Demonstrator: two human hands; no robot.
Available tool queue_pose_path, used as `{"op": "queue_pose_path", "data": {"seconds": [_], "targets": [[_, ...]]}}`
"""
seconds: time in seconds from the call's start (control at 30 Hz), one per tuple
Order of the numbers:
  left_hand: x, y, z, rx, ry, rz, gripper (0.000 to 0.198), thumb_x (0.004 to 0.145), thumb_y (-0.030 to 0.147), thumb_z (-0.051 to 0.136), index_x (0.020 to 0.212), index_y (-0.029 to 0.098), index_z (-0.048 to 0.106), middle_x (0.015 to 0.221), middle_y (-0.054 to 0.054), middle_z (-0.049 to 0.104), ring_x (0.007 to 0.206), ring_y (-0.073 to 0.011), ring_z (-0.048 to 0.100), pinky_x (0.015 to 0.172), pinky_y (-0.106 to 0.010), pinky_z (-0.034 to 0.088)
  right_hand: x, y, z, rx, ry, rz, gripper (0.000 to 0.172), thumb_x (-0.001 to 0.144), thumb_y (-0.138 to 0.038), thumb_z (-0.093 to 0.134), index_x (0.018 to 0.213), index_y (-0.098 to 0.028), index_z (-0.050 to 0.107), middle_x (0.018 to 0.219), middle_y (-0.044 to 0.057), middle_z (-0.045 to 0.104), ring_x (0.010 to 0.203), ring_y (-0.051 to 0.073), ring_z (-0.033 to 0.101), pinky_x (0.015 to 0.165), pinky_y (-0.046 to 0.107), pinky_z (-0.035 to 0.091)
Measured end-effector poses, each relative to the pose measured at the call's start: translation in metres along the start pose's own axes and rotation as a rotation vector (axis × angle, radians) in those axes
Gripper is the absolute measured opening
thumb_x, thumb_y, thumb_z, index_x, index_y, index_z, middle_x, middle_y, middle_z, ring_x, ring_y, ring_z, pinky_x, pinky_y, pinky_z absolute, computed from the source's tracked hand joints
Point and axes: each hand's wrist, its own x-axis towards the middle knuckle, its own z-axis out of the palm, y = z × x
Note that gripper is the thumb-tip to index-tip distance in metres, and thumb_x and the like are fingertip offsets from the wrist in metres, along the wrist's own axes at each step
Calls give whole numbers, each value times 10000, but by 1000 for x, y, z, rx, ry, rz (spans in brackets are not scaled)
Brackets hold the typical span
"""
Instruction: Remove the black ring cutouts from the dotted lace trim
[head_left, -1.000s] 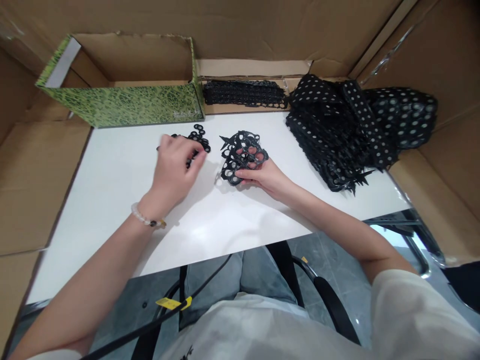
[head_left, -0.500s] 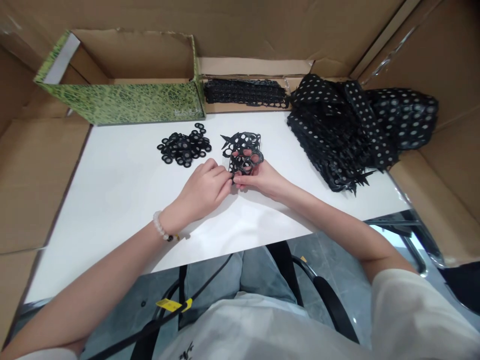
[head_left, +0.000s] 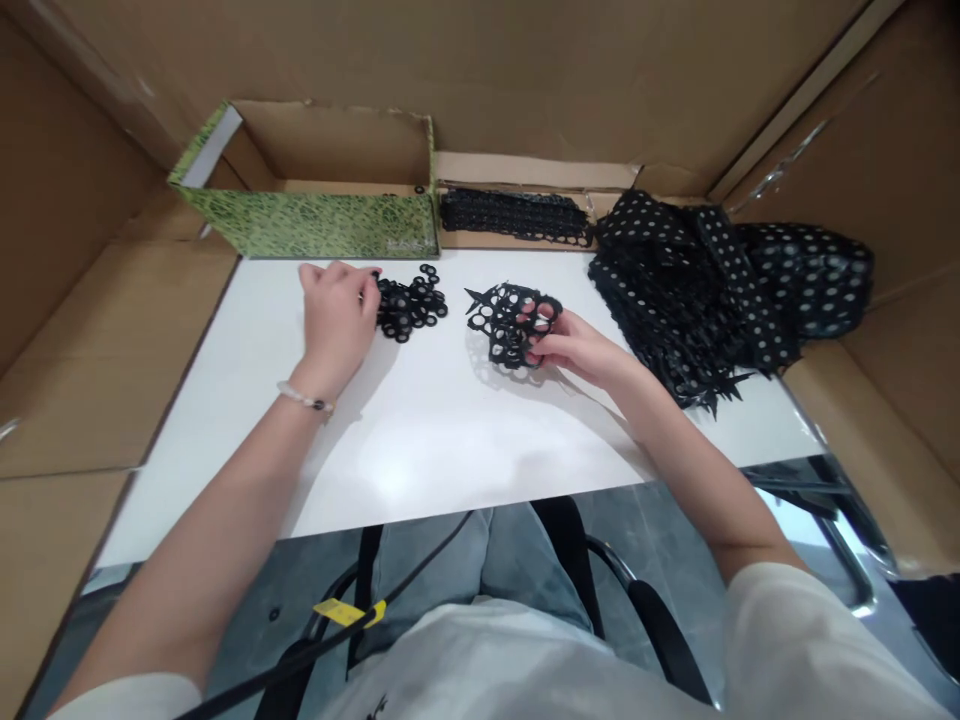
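Note:
My right hand point(head_left: 566, 342) pinches the edge of a black perforated sheet point(head_left: 504, 312), full of round holes, with pointed tips at its far left corner. The sheet is bent and held a little above the white table. At the left edge of a pile of small black rings point(head_left: 409, 308) is my left hand point(head_left: 336, 305), its thumb and forefinger closed on a small black ring point(head_left: 375, 275). That ring is partly hidden by the fingers.
Behind the pile stands an open green-patterned box point(head_left: 337, 225). A stack of black perforated strips point(head_left: 514, 215) lies along the back wall. A heap of black sheets with white dots point(head_left: 697, 290) covers the right side of the white table point(head_left: 420, 430). Cardboard walls surround it.
My left hand has moved away from the perforated sheet, leftward to the ring pile. My right hand still holds the sheet, shifted slightly right. The camera view has shifted a little.

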Motion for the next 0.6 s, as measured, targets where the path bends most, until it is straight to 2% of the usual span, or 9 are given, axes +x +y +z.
{"op": "queue_pose_path", "data": {"seconds": [0.07,0.17,0.23,0.3,0.37,0.43,0.5,0.57,0.6], "targets": [[-3,-7,8,67,-80,12,340,1014,279,482,1118,180,791,1090,-178,670,1157,-384,500,982,-559,417,2,-5,-4,31,78,-8,394,568,-217,712,947,-208,607,788,-34,589,658,113,534,578,252,445],[-9,-5,16,129,-143,0,454,1036,281,428,1342,176,746,1244,-214,644,1188,-430,482,964,-585,433,6,-14,-8,29,221,-14,250,567,-252,709,765,-216,562,664,-26,481,633,121,457,504,230,354],[-12,2,16,136,-125,-10,490,1050,288,404,1428,177,697,1316,-215,625,1191,-433,474,970,-594,436,10,-25,-11,2,270,-33,257,636,-305,753,727,-223,527,663,-8,482,634,133,470,482,233,344],[-13,10,14,112,-102,1,476,1048,280,417,1428,196,692,1340,-197,615,1194,-418,473,990,-588,437,15,-43,-14,-70,297,-55,301,734,-365,783,722,-222,519,699,11,520,635,142,513,484,244,375],[-15,16,12,79,-104,28,440,1033,264,456,1389,218,711,1336,-177,614,1199,-400,472,1011,-574,436,21,-72,-17,-251,360,-84,342,797,-365,806,710,-216,512,701,8,531,605,134,527,497,252,402],[-17,20,12,57,-136,64,410,1013,242,493,1348,232,729,1335,-167,617,1199,-390,467,1015,-565,438,28,-109,-18,-591,400,-160,284,855,-298,789,744,-195,550,671,3,550,584,122,533,547,260,428],[-20,22,13,48,-172,89,398,998,219,513,1324,237,740,1346,-166,620,1205,-389,461,1005,-562,441,35,-150,-16,-911,493,-279,185,884,-219,753,805,-142,604,725,42,632,683,127,624,668,285,466],[-22,24,15,43,-195,90,394,991,201,519,1312,237,745,1363,-170,620,1215,-393,454,992,-565,441,43,-189,-10,-1097,553,-359,117,907,-187,691,907,-82,640,885,110,710,867,153,696,771,326,467],[-23,24,16,41,-202,83,393,990,196,519,1308,235,746,1369,-171,620,1219,-395,451,988,-568,441,48,-206,-5,-1146,570,-385,150,913,-203,668,936,-56,647,955,136,724,939,167,707,793,338,461]]}}
